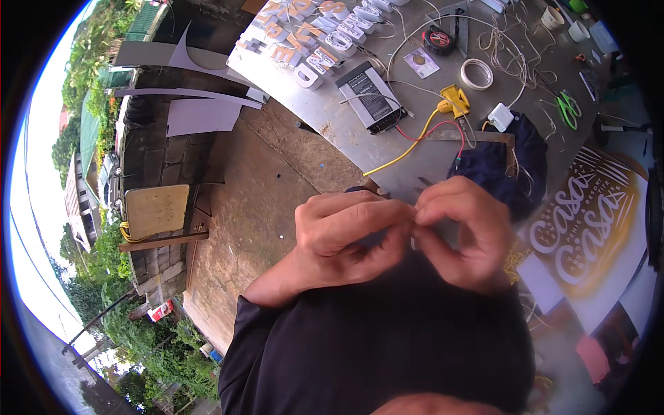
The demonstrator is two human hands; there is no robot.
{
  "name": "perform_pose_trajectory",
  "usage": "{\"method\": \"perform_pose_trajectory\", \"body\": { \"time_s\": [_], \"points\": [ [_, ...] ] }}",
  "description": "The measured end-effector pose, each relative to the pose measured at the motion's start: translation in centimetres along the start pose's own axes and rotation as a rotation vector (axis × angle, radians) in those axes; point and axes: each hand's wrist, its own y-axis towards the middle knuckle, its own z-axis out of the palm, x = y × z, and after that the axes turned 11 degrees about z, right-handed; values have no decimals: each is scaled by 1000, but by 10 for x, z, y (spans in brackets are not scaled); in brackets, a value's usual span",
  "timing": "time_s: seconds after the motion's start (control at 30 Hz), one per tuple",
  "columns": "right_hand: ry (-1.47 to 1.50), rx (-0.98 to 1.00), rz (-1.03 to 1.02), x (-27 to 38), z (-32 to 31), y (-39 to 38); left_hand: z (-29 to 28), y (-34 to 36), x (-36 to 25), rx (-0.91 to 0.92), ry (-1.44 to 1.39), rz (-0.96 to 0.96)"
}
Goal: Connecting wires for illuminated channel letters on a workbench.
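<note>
My left hand [353,235] and my right hand [465,232] meet in front of my dark shirt, fingertips pinched together. Whatever is between them is too small to make out. Just beyond my right hand, a dark blue cloth [477,169] lies on the metal table [332,104] with a metal square [494,137] on it. A red wire [443,124] and a yellow wire [401,153] end near the hands. The red one runs from a black power supply [372,97]; the yellow one leads to a yellow socket [454,101].
White channel letters [339,43] crowd the table's far left. A tape measure [438,40], a tape roll [476,74], a white adapter [499,117], green scissors [568,111] and tangled cables [508,52] lie further right. A yellow-brown lettered sheet [588,221] is at right.
</note>
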Motion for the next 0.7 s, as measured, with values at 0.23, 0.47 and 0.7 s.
{"method": "perform_pose_trajectory", "body": {
  "time_s": [0.23, 0.47, 0.7],
  "points": [
    [19, 23, 15, -3, -4, -2, -2, 4, 0, 102, 122, 109],
    [-43, 53, -91, -4, -6, 0, -2, 8, -4, 103, 144, 145],
    [-101, 62, -202, -9, -3, -1, -9, 8, -7, 163, 65, 61]
  ]
}}
